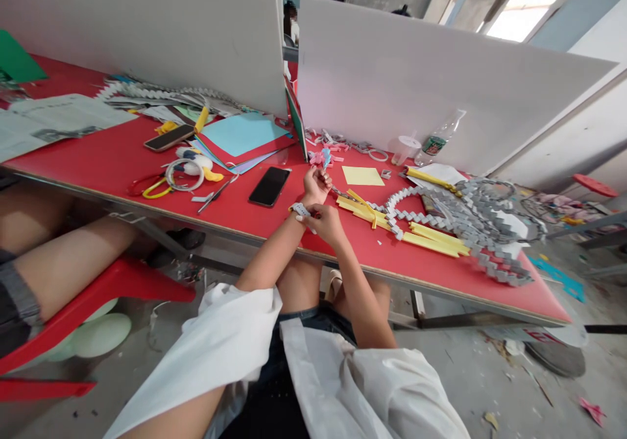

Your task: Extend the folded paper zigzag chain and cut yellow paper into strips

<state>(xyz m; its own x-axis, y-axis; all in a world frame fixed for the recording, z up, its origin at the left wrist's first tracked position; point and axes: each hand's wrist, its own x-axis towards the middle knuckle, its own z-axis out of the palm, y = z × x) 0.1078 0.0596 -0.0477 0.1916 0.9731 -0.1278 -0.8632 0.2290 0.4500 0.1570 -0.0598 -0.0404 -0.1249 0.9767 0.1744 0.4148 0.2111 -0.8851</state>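
Note:
My left hand [317, 185] is turned palm up over the red table [230, 220], its fingers curled in with nothing visible in them. A grey and white folded-paper bracelet [300, 210] lies across my left wrist. My right hand [327, 225] pinches the bracelet's end at the inner side of the wrist; its fingertips are partly hidden. Just beyond my left fingers are pink paper pieces [334, 158] and a light-blue piece [326, 157]. Right of my hands lie yellow paper strips [353, 213] and a long grey folded-paper chain [416, 215].
A black phone [269, 186] lies left of my hands, with scissors [155, 189] and coloured sheets [245, 136] farther left. A yellow note [362, 176], plastic cup [406, 149] and bottle [438, 140] are ahead. White boards [392, 73] line the back. Another person's legs [78, 256] are at left.

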